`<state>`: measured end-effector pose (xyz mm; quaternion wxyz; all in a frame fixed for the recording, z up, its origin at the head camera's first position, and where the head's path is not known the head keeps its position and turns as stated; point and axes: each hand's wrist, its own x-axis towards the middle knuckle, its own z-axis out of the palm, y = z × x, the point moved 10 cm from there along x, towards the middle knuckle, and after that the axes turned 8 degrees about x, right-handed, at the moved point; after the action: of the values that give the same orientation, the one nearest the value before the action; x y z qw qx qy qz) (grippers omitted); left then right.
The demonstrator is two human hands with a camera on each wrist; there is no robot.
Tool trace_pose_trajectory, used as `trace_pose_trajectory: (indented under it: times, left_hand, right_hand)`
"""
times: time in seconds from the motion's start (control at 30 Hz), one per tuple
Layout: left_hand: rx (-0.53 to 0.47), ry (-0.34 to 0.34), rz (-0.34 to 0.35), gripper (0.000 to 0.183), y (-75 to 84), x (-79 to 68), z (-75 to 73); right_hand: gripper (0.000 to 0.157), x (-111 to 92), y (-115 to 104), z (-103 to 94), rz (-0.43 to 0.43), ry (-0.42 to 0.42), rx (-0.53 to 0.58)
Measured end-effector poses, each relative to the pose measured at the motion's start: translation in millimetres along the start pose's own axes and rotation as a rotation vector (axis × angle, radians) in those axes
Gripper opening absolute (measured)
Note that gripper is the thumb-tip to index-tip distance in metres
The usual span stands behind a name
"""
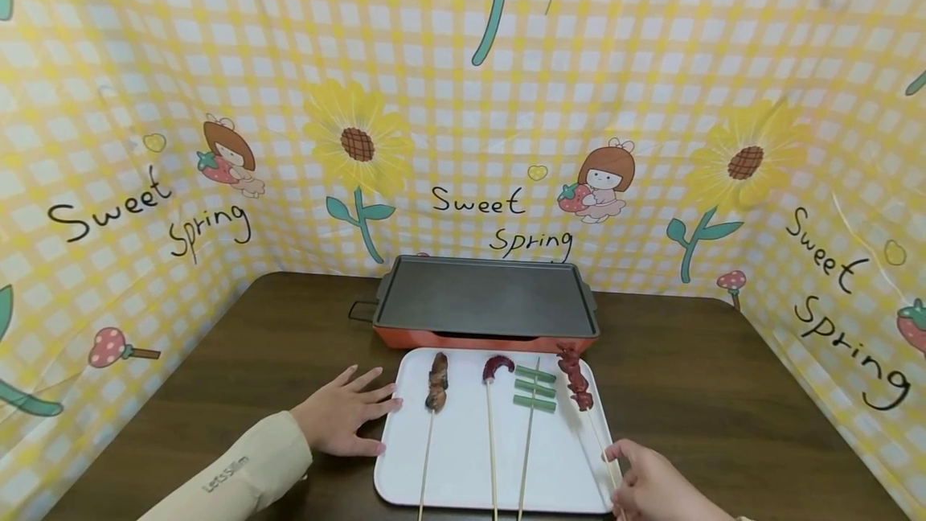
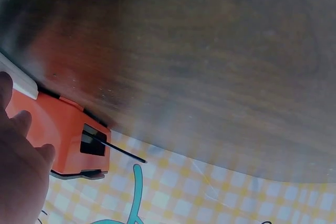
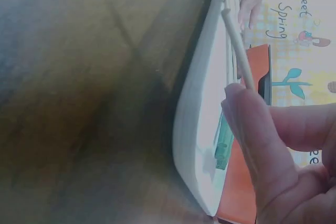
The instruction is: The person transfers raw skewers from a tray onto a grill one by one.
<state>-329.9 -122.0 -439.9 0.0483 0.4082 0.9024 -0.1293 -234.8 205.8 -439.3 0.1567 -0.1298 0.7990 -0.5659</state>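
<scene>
My left hand (image 1: 347,412) lies with fingers spread at the left edge of a white tray (image 1: 456,465), its fingertips right at the rim. At the tray's right side my right hand (image 1: 651,482) pinches the thin wooden stick of a red meat skewer (image 1: 576,382). The right wrist view shows the stick's end (image 3: 237,40) between thumb and finger. The meat end lies over the tray's far right corner. Left of it are a skewer of green stalks (image 1: 534,403), a curled dark red skewer (image 1: 497,368) and a brown chunk skewer (image 1: 437,384).
Directly behind the tray stands an orange electric griddle (image 1: 481,296) with a flat dark plate and a wire handle (image 1: 359,310) on its left. The dark wooden table (image 1: 289,328) is enclosed by yellow checked cloth (image 1: 463,127) at the back and sides.
</scene>
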Motion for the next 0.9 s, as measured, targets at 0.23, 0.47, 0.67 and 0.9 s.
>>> trace_pose_trajectory:
  times: [0.23,0.47,0.67,0.9]
  left_hand:
    - [0.022,-0.009,-0.014,0.070,-1.3,0.5,1.5]
    - [0.029,0.010,-0.004,0.070,0.7,-2.1,0.6]
    - [0.027,0.004,-0.007,0.070,-0.7,-3.5,3.2]
    - [0.052,-0.023,-0.018,0.070,-1.2,0.8,4.5]
  right_hand:
    - [0.034,2,-5,0.1,0.058,0.020,0.108]
    - [0.033,7,-12,-4.5,0.012,0.018,0.081]
    - [0.036,19,-18,-17.5,0.015,0.060,0.079]
    - [0.036,44,-24,-32.5,0.050,0.128,0.057]
